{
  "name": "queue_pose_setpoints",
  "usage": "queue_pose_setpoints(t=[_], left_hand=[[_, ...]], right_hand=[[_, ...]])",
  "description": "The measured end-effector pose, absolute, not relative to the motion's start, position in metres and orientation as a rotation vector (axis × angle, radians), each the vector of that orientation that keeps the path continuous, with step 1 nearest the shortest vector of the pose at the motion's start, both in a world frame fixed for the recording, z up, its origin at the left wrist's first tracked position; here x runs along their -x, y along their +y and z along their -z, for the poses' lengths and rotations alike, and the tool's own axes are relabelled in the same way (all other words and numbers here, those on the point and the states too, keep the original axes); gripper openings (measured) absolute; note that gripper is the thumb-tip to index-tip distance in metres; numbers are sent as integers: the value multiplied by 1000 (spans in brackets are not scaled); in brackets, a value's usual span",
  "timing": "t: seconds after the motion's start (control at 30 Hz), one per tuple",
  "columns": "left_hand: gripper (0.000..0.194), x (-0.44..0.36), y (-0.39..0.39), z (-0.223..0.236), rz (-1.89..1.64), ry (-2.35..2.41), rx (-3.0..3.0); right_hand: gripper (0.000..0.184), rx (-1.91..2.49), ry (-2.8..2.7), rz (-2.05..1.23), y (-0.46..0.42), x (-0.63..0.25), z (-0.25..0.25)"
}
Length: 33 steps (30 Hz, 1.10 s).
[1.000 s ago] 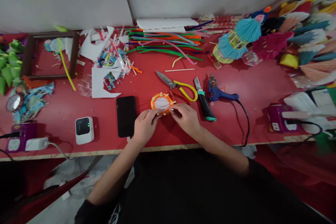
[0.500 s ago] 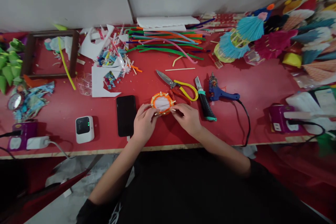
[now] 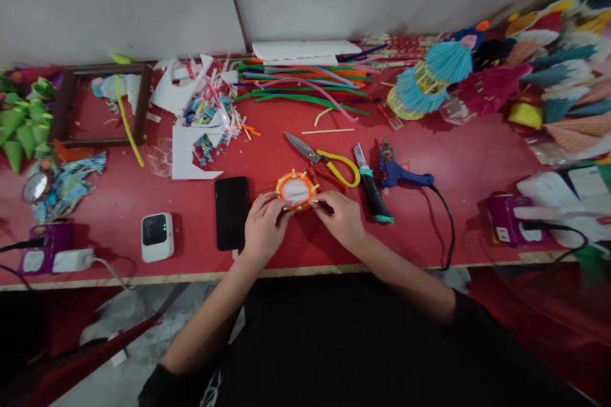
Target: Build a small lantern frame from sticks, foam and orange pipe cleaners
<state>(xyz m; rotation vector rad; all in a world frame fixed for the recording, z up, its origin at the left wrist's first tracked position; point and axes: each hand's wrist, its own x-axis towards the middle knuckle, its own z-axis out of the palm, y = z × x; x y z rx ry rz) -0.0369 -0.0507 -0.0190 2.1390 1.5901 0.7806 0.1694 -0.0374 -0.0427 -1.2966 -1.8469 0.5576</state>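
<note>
Orange-rimmed basket (image 3: 287, 179), white inside

Counted on the desk (image 3: 453, 146): two purple power sockets (image 3: 46, 245), one phone (image 3: 231, 213), one white device (image 3: 156, 235), one pair of scissors (image 3: 315, 157), one knife (image 3: 373, 194), one blue glue gun (image 3: 401, 173), one brown frame (image 3: 139, 105). Also two hands (image 3: 265, 227), one round orange-and-white piece (image 3: 296, 190).

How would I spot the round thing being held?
On the red table, find the person's left hand and right hand. Between them, beside the scissors, is a round piece. Unlike its neighbours, it has an orange ring with pale stubs around a whitish middle.
</note>
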Motion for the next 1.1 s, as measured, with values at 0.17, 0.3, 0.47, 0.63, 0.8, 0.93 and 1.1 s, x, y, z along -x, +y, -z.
queue_pose_setpoints(t=[0.17,0.3,0.47,0.63,0.8,0.93,1.1], left_hand=[[19,32,-52,16,-785,1585,-2122],[17,30,-51,20,-800,1614,-2097],[10,30,-49,22,-801,1591,-2084],[19,35,-47,18,-778,1548,-2073],[44,38,-50,16,-785,1570,-2010],[49,36,-51,16,-777,1567,-1980],[44,36,-51,17,-757,1565,-1956]], right_hand=[[14,1264,-1869,-541,-36,-166,41],[16,1210,-1933,-575,-35,-169,39],[22,1125,-2060,-653,-29,-181,35],[29,1065,-2166,-721,-26,-184,33],[24,1075,-2177,-688,-36,-175,36],[24,1155,-2137,-633,-47,-168,41],[20,1233,-2088,-590,-51,-164,47]])
